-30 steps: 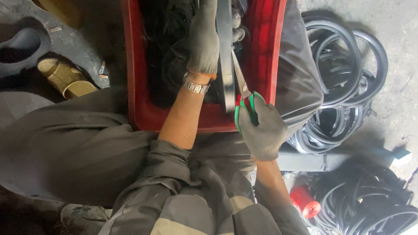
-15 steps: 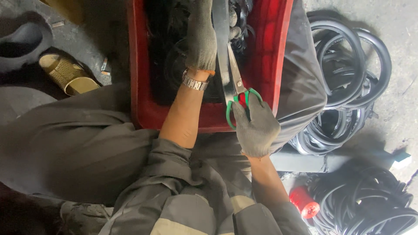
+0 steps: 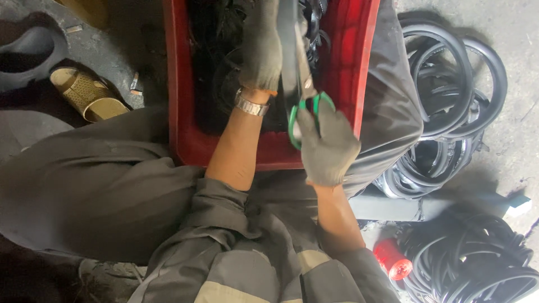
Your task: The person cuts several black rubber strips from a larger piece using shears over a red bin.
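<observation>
In the head view, the gloved right hand (image 3: 328,148) is gripping green-handled scissors (image 3: 306,92) over the red crate (image 3: 178,101), blades pointing away up the frame. The gloved left hand (image 3: 261,47) is clasping a dark rubber strip (image 3: 287,45) running lengthwise alongside; the blade tips are lying hidden behind it.

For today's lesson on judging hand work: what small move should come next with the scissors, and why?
Probably close the scissors: the right hand grips the green handles with the blades against the dark strip that the left hand holds over the red crate.
</observation>
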